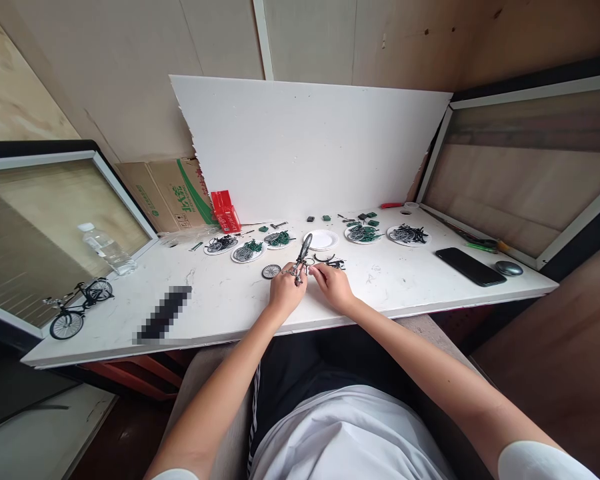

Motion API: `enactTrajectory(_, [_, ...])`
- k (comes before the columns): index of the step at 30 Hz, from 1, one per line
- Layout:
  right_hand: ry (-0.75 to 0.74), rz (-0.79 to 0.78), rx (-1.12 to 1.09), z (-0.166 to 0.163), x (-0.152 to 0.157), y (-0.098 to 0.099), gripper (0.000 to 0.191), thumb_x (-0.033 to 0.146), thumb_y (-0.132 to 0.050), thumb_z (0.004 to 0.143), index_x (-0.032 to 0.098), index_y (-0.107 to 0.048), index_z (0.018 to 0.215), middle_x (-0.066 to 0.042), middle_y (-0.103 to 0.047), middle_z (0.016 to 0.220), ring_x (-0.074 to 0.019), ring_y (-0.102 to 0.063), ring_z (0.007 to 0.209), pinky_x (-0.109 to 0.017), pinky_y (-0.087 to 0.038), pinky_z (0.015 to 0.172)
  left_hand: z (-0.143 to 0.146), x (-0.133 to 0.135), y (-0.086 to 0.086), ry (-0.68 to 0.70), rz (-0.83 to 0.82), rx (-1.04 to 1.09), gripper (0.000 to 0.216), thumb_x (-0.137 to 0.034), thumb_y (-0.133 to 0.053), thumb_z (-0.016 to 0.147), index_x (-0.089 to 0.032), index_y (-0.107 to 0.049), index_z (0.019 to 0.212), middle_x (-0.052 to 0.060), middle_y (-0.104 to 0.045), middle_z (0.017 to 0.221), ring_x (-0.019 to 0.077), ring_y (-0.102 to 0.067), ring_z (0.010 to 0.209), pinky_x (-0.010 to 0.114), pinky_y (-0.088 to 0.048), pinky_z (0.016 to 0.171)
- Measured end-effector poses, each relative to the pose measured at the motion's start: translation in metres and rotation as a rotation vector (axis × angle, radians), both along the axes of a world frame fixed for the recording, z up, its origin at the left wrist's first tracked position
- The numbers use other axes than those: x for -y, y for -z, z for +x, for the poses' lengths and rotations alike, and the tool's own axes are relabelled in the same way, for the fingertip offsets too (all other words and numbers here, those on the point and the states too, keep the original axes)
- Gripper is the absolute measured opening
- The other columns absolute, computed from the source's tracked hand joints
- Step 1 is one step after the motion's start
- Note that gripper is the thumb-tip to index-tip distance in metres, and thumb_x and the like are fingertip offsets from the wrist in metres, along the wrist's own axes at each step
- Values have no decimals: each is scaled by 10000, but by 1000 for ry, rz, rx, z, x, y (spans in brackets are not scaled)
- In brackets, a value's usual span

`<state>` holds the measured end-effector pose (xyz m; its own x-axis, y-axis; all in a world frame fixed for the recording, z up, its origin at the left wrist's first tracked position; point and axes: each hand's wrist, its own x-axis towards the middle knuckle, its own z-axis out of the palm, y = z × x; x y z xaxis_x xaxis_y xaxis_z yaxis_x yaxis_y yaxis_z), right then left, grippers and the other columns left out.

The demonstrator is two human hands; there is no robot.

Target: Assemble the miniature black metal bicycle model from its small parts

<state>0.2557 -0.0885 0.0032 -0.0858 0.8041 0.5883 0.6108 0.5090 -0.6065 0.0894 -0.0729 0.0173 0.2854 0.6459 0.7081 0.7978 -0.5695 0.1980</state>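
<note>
My left hand is closed around a partly built model bicycle, whose spoked wheel points up and away from me. Close beside it, my right hand has its fingertips pinched together at the bicycle's right side. Whatever lies between those fingertips is too small to make out. A loose spoked wheel rests on the white table just left of my left hand. Small black parts lie behind my right hand, partly hidden by it.
Paper plates with green and black parts line the back, around a bare white plate. A whole model bicycle and plastic bottle stand left. A phone and mouse lie right. A red box stands behind.
</note>
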Motion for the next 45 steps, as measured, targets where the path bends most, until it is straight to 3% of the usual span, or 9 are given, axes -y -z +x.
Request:
enactTrajectory(3, [22,-50,28,1,-2,2,461,497,-345,1077,220,-614,826,-44,-672,737,-190,-587,648,-278,-364,657,-1,1,-2,12,1,-16,240,-214,-497,992,-184,-734,982,106,-749,1015,235,-719,877,335,-560,796])
enactTrajectory(15, [-178,-137,-140,3,-3,-4,597,644,-307,1044,210,-626,784,-35,-665,755,-188,-591,701,-291,-435,737,-6,-3,3,60,-83,45,232,-170,-518,965,-214,-744,997,73,-736,1166,203,-713,954,286,-543,859])
enactTrajectory(22, [-9,-174,-28,0,-7,0,412,505,-407,1037,210,-587,812,-29,-636,692,-178,-541,612,-280,-346,610,-8,-11,9,90,-96,-46,232,-173,-503,979,-190,-730,1020,99,-746,1022,226,-721,874,326,-566,820])
enactTrajectory(28, [-21,-136,41,0,-7,1,360,427,-441,1031,211,-568,773,-30,-624,673,-173,-526,603,-277,-328,608,-8,-13,13,85,-106,-8,232,-202,-525,969,-189,-740,1056,111,-764,1020,254,-734,929,373,-584,894])
enactTrajectory(32, [-27,-146,46,-1,-6,2,282,404,-442,1036,214,-607,910,-39,-667,728,-184,-569,630,-276,-352,626,-8,-14,13,87,-136,18,235,-206,-537,957,-187,-746,1063,114,-777,1026,268,-741,940,388,-586,908])
enactTrajectory(35, [37,-186,56,-2,-5,1,217,383,-458,1026,216,-595,1013,-34,-674,735,-197,-585,631,-280,-349,621,-7,-14,13,85,-143,37,235,-209,-542,954,-185,-746,1067,117,-783,1034,279,-742,964,392,-583,917])
enactTrajectory(40, [98,-168,65,-4,-5,3,138,330,-473,995,219,-554,997,-40,-681,788,-204,-596,661,-279,-339,615,-7,-13,12,83,-149,44,238,-211,-537,954,-180,-744,1069,124,-786,1027,280,-744,964,395,-578,922])
enactTrajectory(45, [45,-90,52,-2,-5,4,208,398,-449,1037,226,-551,977,-30,-667,765,-196,-587,642,-275,-339,618,-8,-12,10,93,-184,83,230,-232,-536,961,-165,-737,1050,110,-778,878,262,-743,847,378,-582,879])
